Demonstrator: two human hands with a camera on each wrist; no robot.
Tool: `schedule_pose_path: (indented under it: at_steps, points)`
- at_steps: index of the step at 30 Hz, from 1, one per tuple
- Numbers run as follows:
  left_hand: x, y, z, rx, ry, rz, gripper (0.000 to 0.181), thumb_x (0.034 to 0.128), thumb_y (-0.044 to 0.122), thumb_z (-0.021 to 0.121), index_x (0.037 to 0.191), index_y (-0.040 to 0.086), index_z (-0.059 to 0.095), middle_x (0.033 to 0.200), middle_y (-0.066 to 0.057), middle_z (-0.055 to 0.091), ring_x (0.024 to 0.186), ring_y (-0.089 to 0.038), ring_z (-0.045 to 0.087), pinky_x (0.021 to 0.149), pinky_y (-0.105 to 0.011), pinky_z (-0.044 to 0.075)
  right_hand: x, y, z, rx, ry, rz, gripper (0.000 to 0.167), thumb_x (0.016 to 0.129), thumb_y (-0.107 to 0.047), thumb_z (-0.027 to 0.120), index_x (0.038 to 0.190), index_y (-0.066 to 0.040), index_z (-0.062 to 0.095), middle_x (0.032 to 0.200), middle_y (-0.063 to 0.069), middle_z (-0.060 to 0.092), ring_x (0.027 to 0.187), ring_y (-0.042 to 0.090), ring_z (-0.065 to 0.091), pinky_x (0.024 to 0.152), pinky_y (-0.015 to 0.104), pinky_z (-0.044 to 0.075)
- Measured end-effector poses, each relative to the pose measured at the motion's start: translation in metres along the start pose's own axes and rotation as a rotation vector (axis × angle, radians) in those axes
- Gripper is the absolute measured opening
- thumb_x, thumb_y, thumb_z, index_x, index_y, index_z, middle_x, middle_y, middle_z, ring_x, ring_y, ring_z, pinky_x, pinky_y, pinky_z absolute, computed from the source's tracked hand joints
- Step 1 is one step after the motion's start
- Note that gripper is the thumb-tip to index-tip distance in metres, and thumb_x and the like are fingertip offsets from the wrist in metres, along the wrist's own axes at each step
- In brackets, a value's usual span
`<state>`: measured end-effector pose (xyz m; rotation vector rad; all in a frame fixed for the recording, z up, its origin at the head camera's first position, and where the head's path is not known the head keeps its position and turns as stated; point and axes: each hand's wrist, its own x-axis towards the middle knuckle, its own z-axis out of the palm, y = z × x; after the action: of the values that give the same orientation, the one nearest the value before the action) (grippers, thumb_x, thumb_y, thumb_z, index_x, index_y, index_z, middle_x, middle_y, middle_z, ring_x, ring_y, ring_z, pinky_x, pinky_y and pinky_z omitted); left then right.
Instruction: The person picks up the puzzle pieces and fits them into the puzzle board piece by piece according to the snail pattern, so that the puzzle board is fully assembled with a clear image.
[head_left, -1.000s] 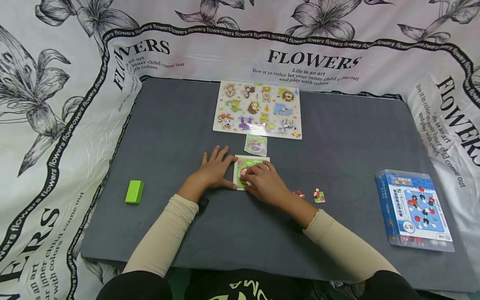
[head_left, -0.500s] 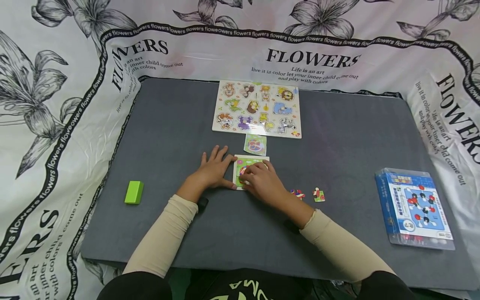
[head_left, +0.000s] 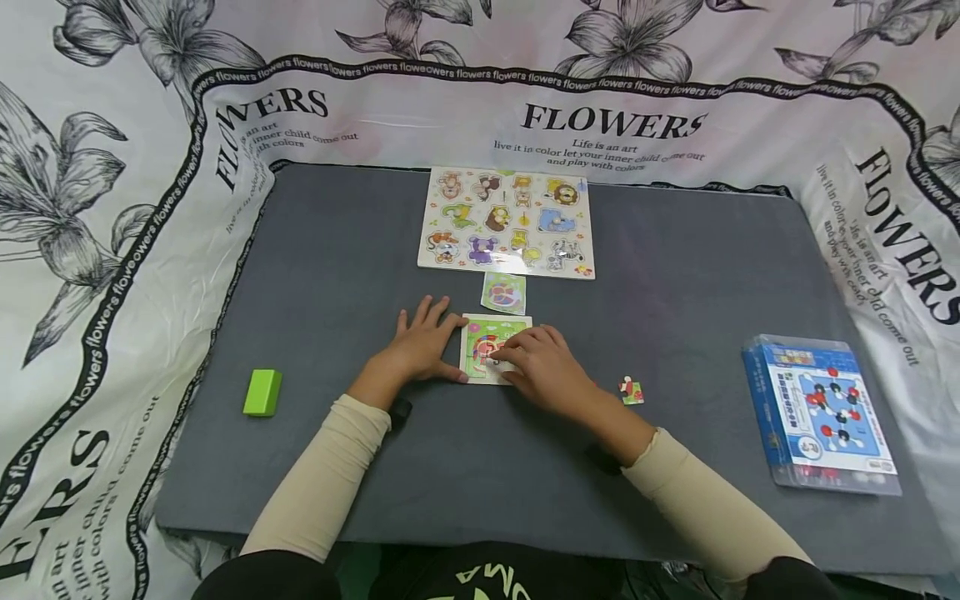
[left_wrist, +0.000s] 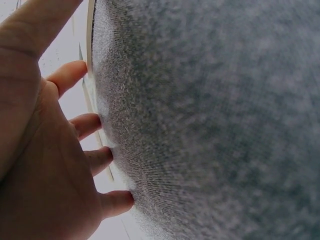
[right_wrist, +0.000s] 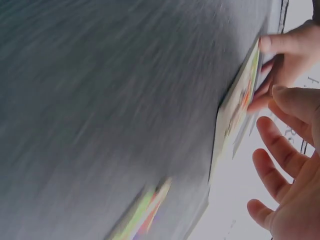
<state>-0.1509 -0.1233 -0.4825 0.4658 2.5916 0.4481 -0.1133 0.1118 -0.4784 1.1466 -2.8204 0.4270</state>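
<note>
A small square jigsaw board [head_left: 478, 375] with a pale frame and a green picture lies at the table's middle. My left hand [head_left: 420, 348] rests spread at its left side, thumb and index finger touching the edge. Over the board's lower right part is my right hand [head_left: 549, 375], fingers loosely bent. Its thumb and fingers [right_wrist: 275, 177] show nothing held in the right wrist view. Part of the board is hidden under that hand. A loose jigsaw piece [head_left: 632, 392], red and green, lies right of the right forearm.
A small picture card [head_left: 503, 293] lies just beyond the board, touching a large animal puzzle board [head_left: 506, 223]. At the left stands a green block [head_left: 262, 392]. A blue molecule-model box [head_left: 823, 415] lies at the right on the grey table [head_left: 525, 483].
My right hand has drawn back to the right, uncovering more of the board. Its forearm now hides the nearer loose piece. My left hand stays at the board's edge.
</note>
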Motion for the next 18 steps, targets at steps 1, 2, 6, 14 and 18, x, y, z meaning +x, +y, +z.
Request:
schedule_pose_path:
  at_steps: [1, 2, 6, 14, 18]
  points:
    - [0.001, 0.001, 0.001, -0.003, 0.003, 0.002, 0.092, 0.0736, 0.055, 0.079, 0.149, 0.025, 0.035, 0.163, -0.011, 0.003, 0.150, -0.035, -0.006, 0.114, -0.066, 0.004, -0.005, 0.004, -0.003, 0.001, 0.001, 0.009, 0.027, 0.085, -0.019, 0.077, 0.112, -0.016, 0.073, 0.106, 0.004, 0.067, 0.107, 0.026, 0.056, 0.102, 0.049, 0.037]
    - [0.001, 0.001, 0.002, -0.008, 0.008, 0.007, 0.092, 0.0735, 0.054, 0.079, 0.149, 0.025, 0.035, 0.163, -0.011, 0.003, 0.150, -0.035, -0.006, 0.114, -0.066, 0.003, -0.010, 0.007, -0.007, 0.002, 0.000, 0.019, 0.028, 0.084, -0.018, 0.077, 0.112, -0.015, 0.073, 0.106, 0.004, 0.067, 0.107, 0.026, 0.056, 0.102, 0.049, 0.037]
    - [0.000, 0.000, 0.002, -0.027, 0.015, 0.021, 0.093, 0.0732, 0.052, 0.080, 0.149, 0.024, 0.035, 0.163, -0.011, 0.003, 0.149, -0.036, -0.007, 0.113, -0.067, 0.002, -0.029, 0.021, -0.019, 0.010, -0.019, 0.060, 0.031, 0.083, -0.019, 0.078, 0.113, -0.012, 0.071, 0.108, 0.007, 0.067, 0.108, 0.028, 0.056, 0.102, 0.050, 0.036]
    - [-0.005, -0.005, 0.001, -0.048, 0.015, 0.030, 0.094, 0.0744, 0.052, 0.080, 0.150, 0.021, 0.033, 0.163, -0.014, 0.002, 0.149, -0.038, -0.008, 0.111, -0.069, -0.002, -0.063, 0.046, -0.032, 0.066, -0.070, 0.151, 0.038, 0.080, -0.022, 0.081, 0.115, -0.013, 0.071, 0.109, 0.006, 0.066, 0.109, 0.028, 0.055, 0.102, 0.051, 0.035]
    - [-0.002, -0.001, 0.002, -0.046, 0.004, 0.046, 0.094, 0.0751, 0.050, 0.080, 0.150, 0.020, 0.033, 0.163, -0.015, 0.002, 0.148, -0.039, -0.008, 0.111, -0.069, -0.001, -0.082, 0.054, -0.036, 0.068, -0.097, 0.190, 0.039, 0.079, -0.023, 0.082, 0.115, -0.014, 0.070, 0.110, 0.005, 0.066, 0.110, 0.028, 0.055, 0.101, 0.051, 0.035]
